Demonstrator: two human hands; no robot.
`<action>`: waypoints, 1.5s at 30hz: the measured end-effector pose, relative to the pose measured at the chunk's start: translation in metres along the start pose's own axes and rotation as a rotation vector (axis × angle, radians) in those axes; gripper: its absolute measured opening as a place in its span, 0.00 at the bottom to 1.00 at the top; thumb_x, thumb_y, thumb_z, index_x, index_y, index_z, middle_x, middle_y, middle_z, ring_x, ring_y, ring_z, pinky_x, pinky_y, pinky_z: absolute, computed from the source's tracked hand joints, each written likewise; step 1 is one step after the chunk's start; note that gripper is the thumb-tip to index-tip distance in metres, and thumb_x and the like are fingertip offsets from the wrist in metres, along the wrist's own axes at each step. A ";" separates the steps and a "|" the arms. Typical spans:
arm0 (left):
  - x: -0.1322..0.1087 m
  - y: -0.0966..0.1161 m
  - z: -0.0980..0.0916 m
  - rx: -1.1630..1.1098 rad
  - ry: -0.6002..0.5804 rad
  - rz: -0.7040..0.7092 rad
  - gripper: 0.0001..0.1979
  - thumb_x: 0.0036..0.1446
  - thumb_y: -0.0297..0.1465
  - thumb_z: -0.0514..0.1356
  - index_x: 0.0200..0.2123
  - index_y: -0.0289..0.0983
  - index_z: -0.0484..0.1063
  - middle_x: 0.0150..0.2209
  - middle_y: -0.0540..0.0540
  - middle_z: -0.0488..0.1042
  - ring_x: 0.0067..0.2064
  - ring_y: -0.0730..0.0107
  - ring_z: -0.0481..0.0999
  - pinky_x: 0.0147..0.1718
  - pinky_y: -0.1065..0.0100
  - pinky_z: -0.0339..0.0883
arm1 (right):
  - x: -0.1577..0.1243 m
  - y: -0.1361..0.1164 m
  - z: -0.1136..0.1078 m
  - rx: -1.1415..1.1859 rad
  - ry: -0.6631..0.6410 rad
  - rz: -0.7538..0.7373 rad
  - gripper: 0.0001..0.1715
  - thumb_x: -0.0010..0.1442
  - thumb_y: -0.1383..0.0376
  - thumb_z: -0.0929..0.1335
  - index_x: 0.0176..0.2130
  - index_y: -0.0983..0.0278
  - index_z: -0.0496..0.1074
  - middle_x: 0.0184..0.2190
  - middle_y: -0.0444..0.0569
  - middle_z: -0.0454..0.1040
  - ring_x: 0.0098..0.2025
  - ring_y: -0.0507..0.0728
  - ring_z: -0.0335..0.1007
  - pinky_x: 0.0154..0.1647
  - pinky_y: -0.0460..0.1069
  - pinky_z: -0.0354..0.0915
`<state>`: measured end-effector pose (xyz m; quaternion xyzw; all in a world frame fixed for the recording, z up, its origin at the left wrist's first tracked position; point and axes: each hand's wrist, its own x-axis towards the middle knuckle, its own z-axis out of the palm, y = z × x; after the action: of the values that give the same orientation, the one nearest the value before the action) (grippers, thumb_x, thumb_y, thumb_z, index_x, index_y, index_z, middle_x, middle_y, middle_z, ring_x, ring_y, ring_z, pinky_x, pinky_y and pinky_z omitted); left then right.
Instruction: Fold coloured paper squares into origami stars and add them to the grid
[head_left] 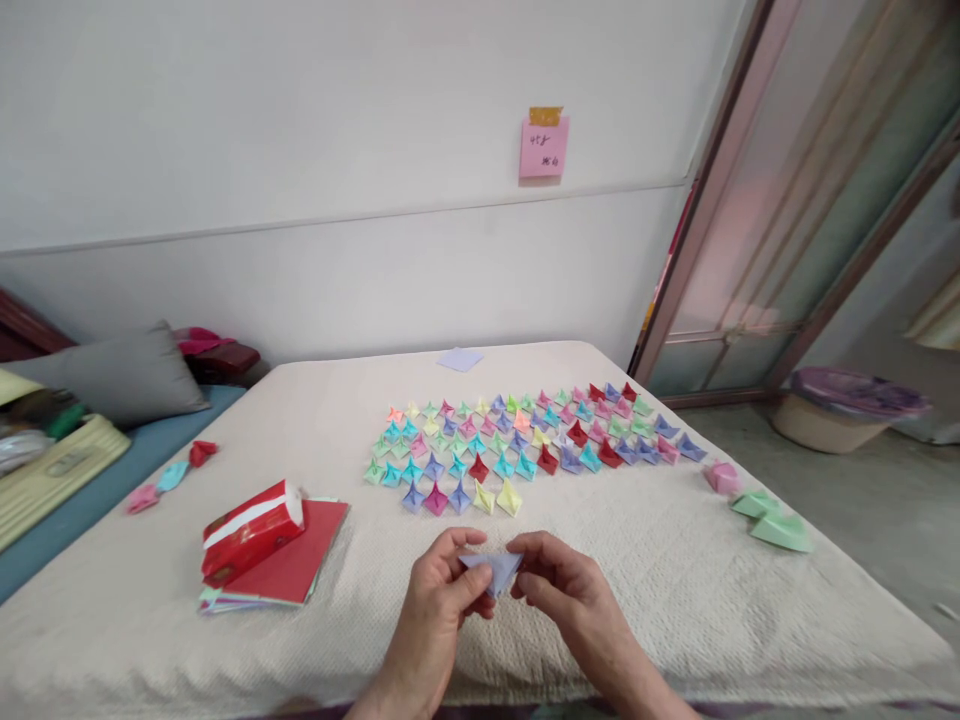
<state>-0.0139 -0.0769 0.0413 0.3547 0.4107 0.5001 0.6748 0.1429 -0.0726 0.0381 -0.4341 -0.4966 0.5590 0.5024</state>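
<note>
Both my hands meet low in the middle of the view over a cream quilted table cover (pixel 675 600). My left hand (pixel 439 595) and my right hand (pixel 559 585) pinch a small lilac folded paper piece (pixel 495 570) between their fingertips, one hand at each side of it. Beyond the hands, several small folded paper shapes (pixel 517 440) in many colours lie in rows. The nearest row ends with two yellow ones (pixel 496 497).
A red tissue pack (pixel 251 530) lies on a stack of coloured paper sheets (pixel 296 570) at the left. Loose folded pieces lie at the right edge (pixel 772 520) and the left edge (pixel 172 475). A lilac sheet (pixel 460 359) lies at the far side. A pink note (pixel 543 146) hangs on the wall.
</note>
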 end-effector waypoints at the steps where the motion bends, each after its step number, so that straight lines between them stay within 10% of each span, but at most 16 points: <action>1: 0.000 0.001 0.000 0.049 0.003 0.029 0.13 0.53 0.28 0.63 0.42 0.35 0.69 0.25 0.52 0.72 0.25 0.76 0.68 0.27 0.73 0.61 | 0.000 -0.001 0.000 0.003 -0.003 0.003 0.10 0.49 0.69 0.68 0.35 0.64 0.72 0.23 0.43 0.73 0.27 0.54 0.67 0.29 0.48 0.61; 6: 0.001 -0.001 -0.003 0.262 -0.027 0.169 0.20 0.50 0.28 0.65 0.47 0.36 0.65 0.28 0.52 0.73 0.28 0.73 0.69 0.29 0.72 0.62 | -0.001 0.001 -0.002 -0.109 0.015 -0.033 0.07 0.51 0.65 0.70 0.34 0.64 0.73 0.21 0.42 0.69 0.25 0.53 0.65 0.26 0.48 0.59; 16: -0.002 -0.001 0.002 0.696 0.052 0.357 0.17 0.52 0.25 0.60 0.47 0.40 0.66 0.31 0.52 0.75 0.30 0.72 0.72 0.33 0.73 0.66 | -0.008 0.005 -0.003 -0.709 0.072 -0.619 0.12 0.56 0.76 0.65 0.36 0.60 0.71 0.44 0.53 0.71 0.47 0.60 0.69 0.44 0.53 0.68; 33: -0.001 -0.018 -0.005 0.988 0.041 0.705 0.27 0.48 0.15 0.53 0.51 0.44 0.64 0.33 0.53 0.74 0.33 0.73 0.76 0.37 0.72 0.71 | -0.007 0.004 -0.001 -0.663 0.037 -0.519 0.13 0.49 0.78 0.65 0.30 0.60 0.62 0.45 0.52 0.70 0.48 0.61 0.68 0.45 0.54 0.66; 45: -0.002 -0.013 -0.002 0.905 0.044 0.570 0.29 0.47 0.14 0.54 0.50 0.43 0.71 0.37 0.48 0.79 0.38 0.65 0.78 0.41 0.68 0.70 | -0.009 -0.001 0.002 -0.640 -0.012 -0.542 0.13 0.51 0.78 0.64 0.29 0.60 0.62 0.45 0.52 0.71 0.46 0.60 0.68 0.45 0.55 0.65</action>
<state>-0.0111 -0.0820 0.0293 0.6969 0.4869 0.4439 0.2832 0.1417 -0.0814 0.0397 -0.4184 -0.7446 0.2267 0.4682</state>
